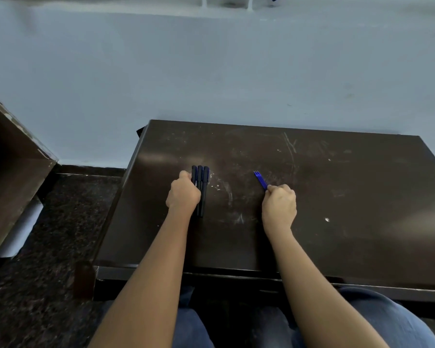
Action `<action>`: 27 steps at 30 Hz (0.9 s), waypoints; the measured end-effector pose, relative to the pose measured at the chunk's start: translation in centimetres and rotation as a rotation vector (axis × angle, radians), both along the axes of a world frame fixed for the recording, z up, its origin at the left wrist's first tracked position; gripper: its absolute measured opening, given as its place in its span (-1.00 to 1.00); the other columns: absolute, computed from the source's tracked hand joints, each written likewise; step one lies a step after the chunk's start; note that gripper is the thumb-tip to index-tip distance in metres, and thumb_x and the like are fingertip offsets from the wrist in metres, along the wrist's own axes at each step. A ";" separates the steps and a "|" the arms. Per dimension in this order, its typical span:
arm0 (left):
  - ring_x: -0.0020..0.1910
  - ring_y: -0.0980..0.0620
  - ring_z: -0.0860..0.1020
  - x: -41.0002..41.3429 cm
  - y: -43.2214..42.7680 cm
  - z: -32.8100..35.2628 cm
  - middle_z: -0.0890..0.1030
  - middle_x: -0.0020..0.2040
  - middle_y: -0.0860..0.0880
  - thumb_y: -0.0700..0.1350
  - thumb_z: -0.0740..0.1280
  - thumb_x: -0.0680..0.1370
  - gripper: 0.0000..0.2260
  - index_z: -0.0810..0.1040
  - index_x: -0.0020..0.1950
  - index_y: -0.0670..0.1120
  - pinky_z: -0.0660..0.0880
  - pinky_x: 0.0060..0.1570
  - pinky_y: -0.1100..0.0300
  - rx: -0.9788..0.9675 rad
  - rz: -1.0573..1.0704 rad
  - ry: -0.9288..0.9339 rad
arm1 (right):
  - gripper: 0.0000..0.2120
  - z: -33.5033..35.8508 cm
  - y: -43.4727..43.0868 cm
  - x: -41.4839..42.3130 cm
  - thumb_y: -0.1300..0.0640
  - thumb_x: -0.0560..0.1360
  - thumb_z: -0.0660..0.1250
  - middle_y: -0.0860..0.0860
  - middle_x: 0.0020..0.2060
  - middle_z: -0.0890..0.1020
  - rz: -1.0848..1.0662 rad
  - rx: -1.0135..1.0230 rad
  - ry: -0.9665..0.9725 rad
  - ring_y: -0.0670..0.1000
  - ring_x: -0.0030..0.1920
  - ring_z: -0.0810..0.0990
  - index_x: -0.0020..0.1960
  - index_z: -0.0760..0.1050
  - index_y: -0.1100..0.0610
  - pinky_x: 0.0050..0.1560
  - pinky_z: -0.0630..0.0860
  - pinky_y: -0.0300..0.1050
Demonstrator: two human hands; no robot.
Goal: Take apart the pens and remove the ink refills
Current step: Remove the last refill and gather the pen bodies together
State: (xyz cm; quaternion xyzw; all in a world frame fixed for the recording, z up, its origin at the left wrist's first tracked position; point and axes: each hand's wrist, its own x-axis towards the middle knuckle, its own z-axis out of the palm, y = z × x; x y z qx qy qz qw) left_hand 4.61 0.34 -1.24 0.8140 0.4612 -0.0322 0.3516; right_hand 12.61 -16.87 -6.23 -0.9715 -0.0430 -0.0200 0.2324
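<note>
The left hand (183,194) is curled around three dark pens (203,177), which lie side by side on the table, caps pointing away from the person. The right hand (279,206) is closed in a fist around a small bunch of blue ink refills (259,179), tips angled away and to the left. Both hands rest on a scratched dark brown table (342,187) set against a pale blue wall (211,71).

No legible text, label or number anywhere in view.

dark scratched table (337,197), pale blue wall (211,71), speckled floor (60,234)
</note>
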 end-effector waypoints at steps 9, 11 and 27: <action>0.08 -0.10 0.53 0.0 0.5 -0.5 0.52 0.22 -0.12 -0.24 0.22 0.56 -0.64 0.37 0.35 -0.03 0.40 -0.09 0.11 0.017 -0.028 -0.023 | -0.76 0.2 1.5 -1.0 0.22 0.61 0.18 0.17 0.05 0.55 -0.124 0.100 0.031 0.17 0.10 0.44 0.12 0.57 0.30 -0.20 0.35 -0.04; 0.08 -0.10 0.53 0.1 0.6 -0.6 0.51 0.22 -0.12 -0.24 0.22 0.56 -0.63 0.37 0.36 -0.03 0.39 -0.09 0.12 0.021 -0.030 -0.016 | -0.76 0.3 1.8 -1.1 0.22 0.60 0.18 0.17 0.04 0.55 -0.127 0.111 0.034 0.17 0.10 0.44 0.12 0.57 0.30 -0.20 0.34 -0.05; 0.10 -0.09 0.53 0.0 0.7 -0.6 0.52 0.22 -0.15 -0.25 0.24 0.55 -0.61 0.34 0.37 -0.06 0.40 -0.06 0.14 -0.001 -0.050 -0.004 | -0.75 0.6 2.0 -1.0 0.21 0.59 0.20 0.19 0.06 0.54 -0.088 0.166 0.046 0.17 0.13 0.44 0.14 0.57 0.30 -0.11 0.39 -0.04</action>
